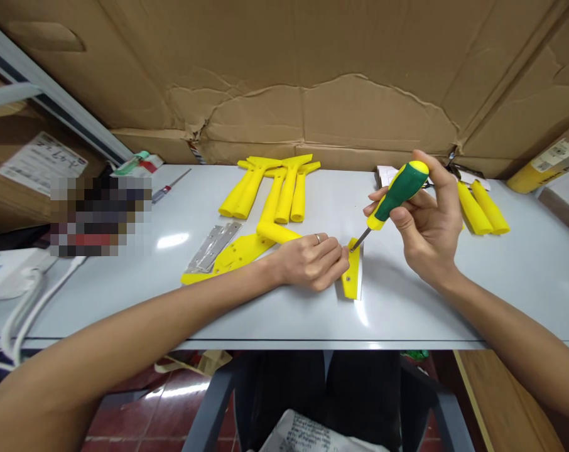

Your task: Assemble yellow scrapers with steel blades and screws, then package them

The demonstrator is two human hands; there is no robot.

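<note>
My left hand [315, 262] is wrapped round a yellow scraper-like tool [352, 279], whose handle end sticks out to the left and whose wide head lies to the right. A metal strip edge shows along that head, with a screw on its face. My right hand [428, 220] holds a green and yellow screwdriver [400, 191] between thumb and fingers, tilted, with its tip touching the head near its upper end. Just left of my left hand are flat yellow pieces [240, 252] and thin metal blades [213, 247].
Several yellow handles [251, 188] lie at the back of the grey table [407, 320], before a cardboard wall [284, 75]. Two yellow tubes [489, 207] lie at right. A small screwdriver [164, 190] and white cables [44, 298] are at left.
</note>
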